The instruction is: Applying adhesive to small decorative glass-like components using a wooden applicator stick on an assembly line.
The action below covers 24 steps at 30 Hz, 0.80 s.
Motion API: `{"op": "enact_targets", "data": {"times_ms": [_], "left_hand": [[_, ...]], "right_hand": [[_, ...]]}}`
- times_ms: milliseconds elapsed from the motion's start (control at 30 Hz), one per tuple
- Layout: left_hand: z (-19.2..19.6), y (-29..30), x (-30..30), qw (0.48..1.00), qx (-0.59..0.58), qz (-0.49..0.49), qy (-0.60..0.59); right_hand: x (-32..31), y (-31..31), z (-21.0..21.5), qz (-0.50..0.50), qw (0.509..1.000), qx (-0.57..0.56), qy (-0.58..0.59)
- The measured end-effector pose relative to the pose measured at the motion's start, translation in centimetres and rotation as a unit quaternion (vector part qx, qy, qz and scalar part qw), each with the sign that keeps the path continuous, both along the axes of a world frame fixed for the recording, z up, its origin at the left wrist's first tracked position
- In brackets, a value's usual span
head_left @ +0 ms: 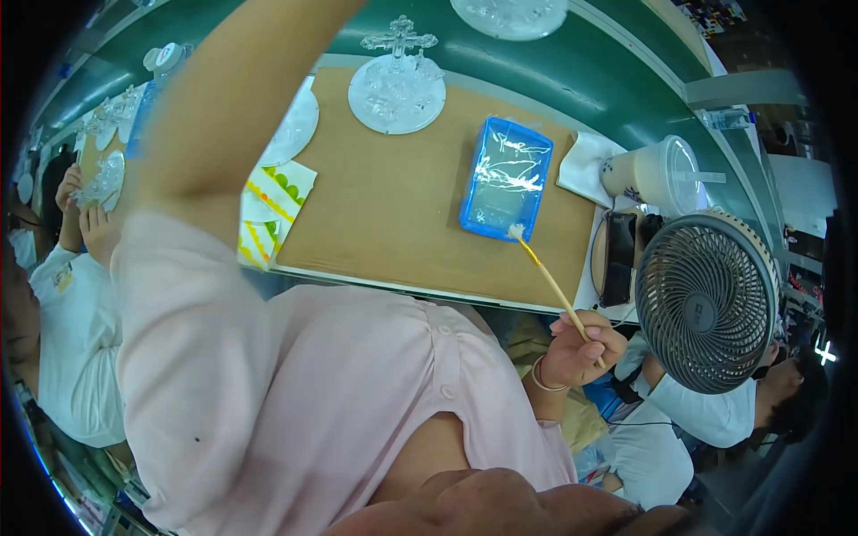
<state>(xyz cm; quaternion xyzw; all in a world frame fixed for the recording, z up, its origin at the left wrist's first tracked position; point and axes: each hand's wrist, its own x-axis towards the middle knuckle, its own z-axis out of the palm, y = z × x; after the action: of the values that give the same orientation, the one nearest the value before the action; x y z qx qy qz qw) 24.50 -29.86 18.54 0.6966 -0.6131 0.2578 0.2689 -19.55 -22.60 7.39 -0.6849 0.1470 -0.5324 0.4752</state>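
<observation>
My right hand [583, 348] is closed round the wooden handle of a small paintbrush [559, 290] near the table's front edge. The brush's pale bristle tip touches or hovers at the near rim of a blue rectangular tray [465, 210], which holds something clear and shiny. My left arm [237, 98] stretches up and out past the top of the picture, so the left hand is out of sight. Right of that arm, a clear cross ornament [399, 40] stands on a round white base [393, 121] with clear pieces around it.
Brown board [384, 196] covers the table. A fan [706, 304], a lidded drink cup [648, 174], a white cloth [581, 165] and a dark case [618, 259] crowd the right side. A patterned packet [277, 201] lies left. People sit on both sides; a person's hands [94, 219] hold a clear piece.
</observation>
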Motion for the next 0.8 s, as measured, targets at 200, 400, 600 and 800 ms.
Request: {"op": "enact_targets", "data": {"times_ms": [200,400,600,800], "left_hand": [[-10.1,-7.8,5.2,0.983,0.044,0.14,0.106],[-5.7,0.0,4.5,0.946,0.245,-0.099,0.188],[-6.5,7.7,3.4,0.904,0.195,-0.373,0.073],[-1.6,9.9,-4.5,0.936,0.341,0.084,0.0]], "right_hand": [[0.2,0.5,0.2,-0.028,0.998,-0.037,0.051],[-0.6,0.7,0.2,-0.07,0.983,-0.148,0.086],[0.3,1.0,1.5,-0.059,0.965,-0.165,0.193],[0.5,0.7,1.9,-0.065,0.952,-0.158,0.255]]}}
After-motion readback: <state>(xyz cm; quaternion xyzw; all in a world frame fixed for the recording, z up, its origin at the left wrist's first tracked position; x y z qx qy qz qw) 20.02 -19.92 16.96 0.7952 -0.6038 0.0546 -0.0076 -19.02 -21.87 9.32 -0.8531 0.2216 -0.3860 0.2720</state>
